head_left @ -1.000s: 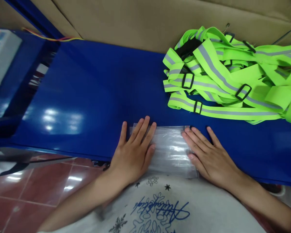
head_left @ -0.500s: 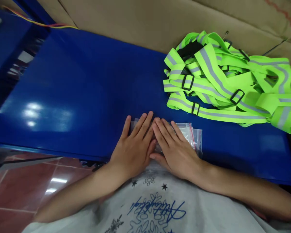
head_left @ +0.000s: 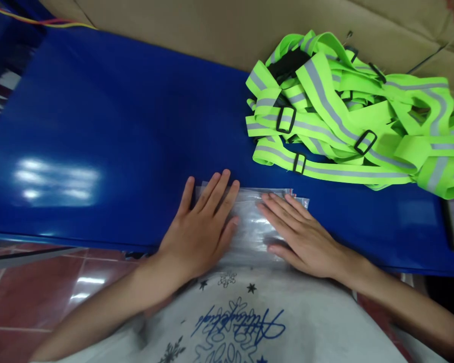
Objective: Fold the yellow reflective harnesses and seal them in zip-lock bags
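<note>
A thin stack of clear plastic bags (head_left: 249, 229) lies at the near edge of the glossy blue table (head_left: 117, 141). The left hand (head_left: 196, 234) and right hand (head_left: 304, 237) lie flat on it, gripping nothing. It looks light, limp and slippery, so pinch a free edge.

Left hand (head_left: 199, 233) and right hand (head_left: 304, 238) flat, palms down, slightly apart.
</note>
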Demonstrator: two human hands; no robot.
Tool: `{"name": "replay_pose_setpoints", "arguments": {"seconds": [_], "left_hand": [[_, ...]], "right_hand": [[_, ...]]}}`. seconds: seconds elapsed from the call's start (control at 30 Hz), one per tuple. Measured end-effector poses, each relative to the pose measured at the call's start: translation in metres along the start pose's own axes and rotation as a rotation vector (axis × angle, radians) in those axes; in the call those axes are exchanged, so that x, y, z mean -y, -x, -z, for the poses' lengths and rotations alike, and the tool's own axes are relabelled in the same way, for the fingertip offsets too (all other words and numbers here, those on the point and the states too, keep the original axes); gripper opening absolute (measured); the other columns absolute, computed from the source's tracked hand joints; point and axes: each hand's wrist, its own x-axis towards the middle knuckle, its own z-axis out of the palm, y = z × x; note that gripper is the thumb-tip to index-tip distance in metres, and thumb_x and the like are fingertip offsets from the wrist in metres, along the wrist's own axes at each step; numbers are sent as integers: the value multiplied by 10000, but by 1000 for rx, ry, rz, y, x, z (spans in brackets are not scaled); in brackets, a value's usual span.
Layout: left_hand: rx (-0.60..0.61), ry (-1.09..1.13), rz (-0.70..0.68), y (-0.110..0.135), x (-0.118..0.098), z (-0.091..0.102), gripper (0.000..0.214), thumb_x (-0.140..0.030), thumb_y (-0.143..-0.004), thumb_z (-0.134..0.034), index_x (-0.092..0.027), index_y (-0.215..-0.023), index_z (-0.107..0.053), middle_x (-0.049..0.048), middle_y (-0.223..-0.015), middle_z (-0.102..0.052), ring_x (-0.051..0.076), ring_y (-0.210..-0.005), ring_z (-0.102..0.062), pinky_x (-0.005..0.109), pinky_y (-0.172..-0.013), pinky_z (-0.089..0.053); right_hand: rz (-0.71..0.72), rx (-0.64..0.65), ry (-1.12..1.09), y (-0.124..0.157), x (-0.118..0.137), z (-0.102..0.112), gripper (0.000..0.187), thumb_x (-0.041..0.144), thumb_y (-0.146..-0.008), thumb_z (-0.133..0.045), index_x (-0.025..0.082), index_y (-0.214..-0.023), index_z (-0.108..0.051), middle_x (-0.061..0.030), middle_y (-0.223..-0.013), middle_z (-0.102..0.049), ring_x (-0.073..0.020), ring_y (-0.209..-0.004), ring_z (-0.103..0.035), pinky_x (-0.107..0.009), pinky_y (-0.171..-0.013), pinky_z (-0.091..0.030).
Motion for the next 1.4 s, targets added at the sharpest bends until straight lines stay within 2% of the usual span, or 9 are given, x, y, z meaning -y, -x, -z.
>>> {"name": "replay_pose_setpoints", "arguments": {"seconds": [0.1, 0.2, 0.33, 0.47, 0.7, 0.87, 1.07, 1.27, 1.4], "left_hand": [[14, 154, -59, 4, 8, 9, 718, -539, -1082, -195, -160, -1675, -50, 169, -1746, -93, 335, -1628, -110, 638, -1304, -93], [26, 314, -77, 7, 13, 19, 793, -670, -1031, -71, -206, -1675, -81, 143, -1753, -92, 326, -1632, -93, 618, -1314, -64], [10, 306, -15, 6, 10, 21, 770, -672, -1012, -388, -252, -1636, -224, 112, -1651, -387, 304, -1567, -308, 590, -1325, -98], [-41, 152, -1, 0, 0, 11, 710, -560, -979, -563, -250, -1578, -343, 123, -1529, -507, 329, -1499, -389, 634, -1300, -137], [36, 155, -106, -13, -11, 15, 696, -614, -1010, -443, -216, -1572, -343, 189, -1537, -458, 387, -1485, -368, 750, -1230, -142], [79, 262, -12, -12, -5, 28, 472, -326, -1070, -370, -269, -1538, -363, 125, -1508, -485, 257, -1478, -406, 624, -1271, -221], [-6, 204, -18, -13, -9, 24, 380, -289, -1048, -436, -233, -1421, -486, 70, -1466, -546, 267, -1405, -508, 597, -1285, -243], [91, 137, -61, -17, -8, 32, 471, -367, -1060, -427, -222, -1508, -436, 93, -1498, -545, 285, -1416, -497, 597, -1276, -263], [319, 114, -112, -18, -2, 55, 588, -380, -1054, -449, -287, -1614, -295, 88, -1627, -419, 291, -1503, -392, 556, -1264, -290]], "right_hand": [[-17, -37, -89, 30, -14, 14, 729, 405, -1070, -474, 174, -1677, -141, -106, -1740, -174, -247, -1612, -195, -472, -1276, -338], [-175, -184, -111, 63, -24, 23, 634, 338, -1038, -550, 225, -1620, -325, -126, -1610, -443, -280, -1473, -451, -476, -1157, -460], [-329, -246, -94, 84, -29, 21, 306, 282, -1023, -576, 237, -1324, -611, -95, -1265, -668, -264, -1162, -646, -457, -984, -517], [-318, -242, -101, 75, -26, 14, 234, 297, -1034, -570, 226, -1249, -625, -97, -1228, -655, -255, -1118, -637, -446, -939, -518], [-232, -244, -77, 55, -24, 18, 245, 239, -1068, -451, 161, -1235, -611, -120, -1206, -670, -255, -1038, -636, -448, -884, -545], [-315, -301, -143, 61, -35, 33, 270, 275, -1082, -461, 217, -1299, -609, -61, -1237, -701, -217, -1118, -674, -416, -965, -561], [-291, -271, -96, 52, -29, 35, 581, 485, -1057, -497, 175, -1542, -413, -125, -1352, -650, -237, -1084, -710, -389, -869, -622], [-169, -262, 74, 32, -32, 24, 658, 500, -1008, -573, 165, -1554, -423, -153, -1548, -507, -338, -1350, -565, -516, -1056, -542], [-61, -211, -5, 22, -32, 21, 651, 420, -1001, -595, 140, -1557, -405, -134, -1588, -479, -308, -1439, -478, -501, -1153, -461]]}}
